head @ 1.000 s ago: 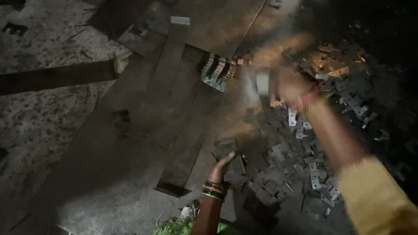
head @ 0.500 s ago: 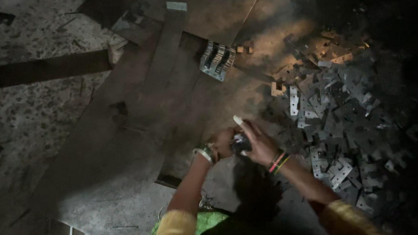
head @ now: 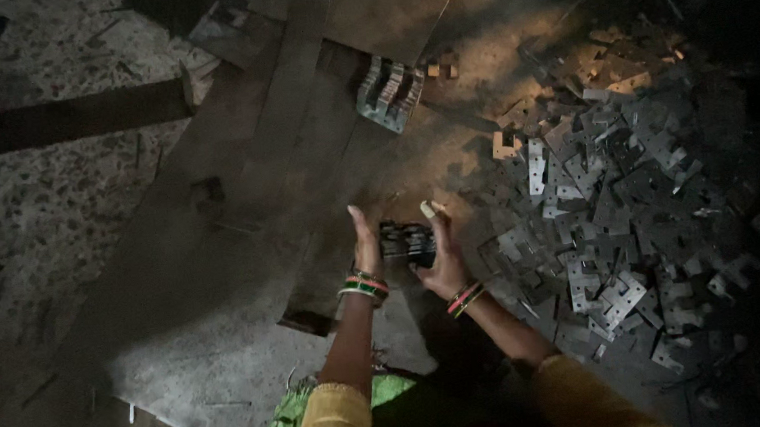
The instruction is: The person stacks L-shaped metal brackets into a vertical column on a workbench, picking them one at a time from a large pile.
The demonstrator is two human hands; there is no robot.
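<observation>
Stack of small metal plates (head: 408, 243), dark and flat, pressed between my two hands low at the centre of the view, over the grey floor (head: 184, 364). Left hand (head: 365, 242): palm turned inward against the left end of the stack, fingers straight and pointing away from me, wrist carrying green, red and gold bangles (head: 364, 287). Right hand (head: 442, 254): palm facing the left one, thumb raised with a pale nail showing, fingers curled under and behind the stack; I cannot tell how far they wrap round it. Red and gold bangles (head: 464, 297) on that wrist. Both forearms rise from the bottom edge and converge on the stack, elbows apart, yellow sleeves (head: 342, 420) at the upper arms; green cloth (head: 296, 414) sits just beside the left sleeve. Heap of loose notched metal plates (head: 618, 195), grey, spread across the floor to the right of the hands, its near edge close to the right hand. Second bundle of plates (head: 388, 91), standing on edge, well apart from the hands toward the top. Long flat metal strips (head: 291, 112), laid at an angle across the floor from upper centre toward the left hand. Dark bar (head: 56, 117) lying at upper left.
</observation>
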